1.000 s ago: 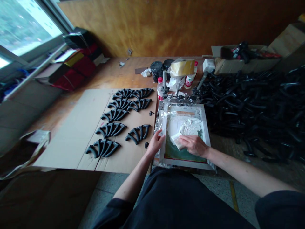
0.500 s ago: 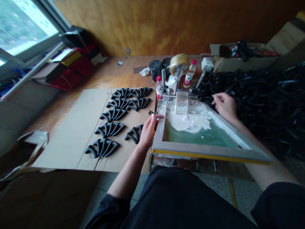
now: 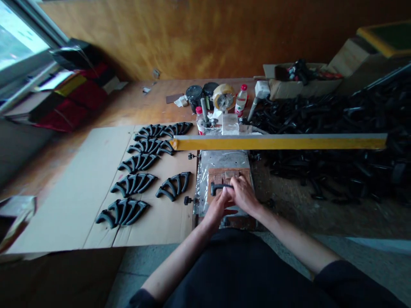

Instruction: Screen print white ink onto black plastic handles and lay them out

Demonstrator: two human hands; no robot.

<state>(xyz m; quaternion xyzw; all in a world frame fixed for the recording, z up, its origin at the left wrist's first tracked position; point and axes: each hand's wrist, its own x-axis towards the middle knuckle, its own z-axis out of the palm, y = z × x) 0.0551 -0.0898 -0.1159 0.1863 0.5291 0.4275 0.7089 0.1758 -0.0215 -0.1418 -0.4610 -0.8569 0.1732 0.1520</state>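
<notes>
Both of my hands meet over a small wooden block [image 3: 212, 174] on the metal base plate [image 3: 221, 159]. Between them is a black curved handle [image 3: 215, 188], lying crosswise with its bent end to the left. My right hand [image 3: 245, 196] is closed on its right end. From just below, my left hand [image 3: 218, 207] pinches the same piece, its lower fingers partly hidden. Beyond the hands, the screen-printing frame [image 3: 279, 143] is raised and seen edge-on, showing a yellow front edge.
Rows of black handles [image 3: 133, 183] lie on flat cardboard [image 3: 77, 179] at left. A heap of similar parts [image 3: 308, 115] fills the right. Behind stand bottles [image 3: 240, 102], black tubs [image 3: 194, 97], a tape roll [image 3: 224, 96] and an open carton [image 3: 302, 88]. Black knobs [image 3: 188, 200] stick out beside the plate.
The screen frame has swung up from its lower slant, uncovering the plate and block. My right hand came from the heap and my left from the frame's side; both now hold a handle.
</notes>
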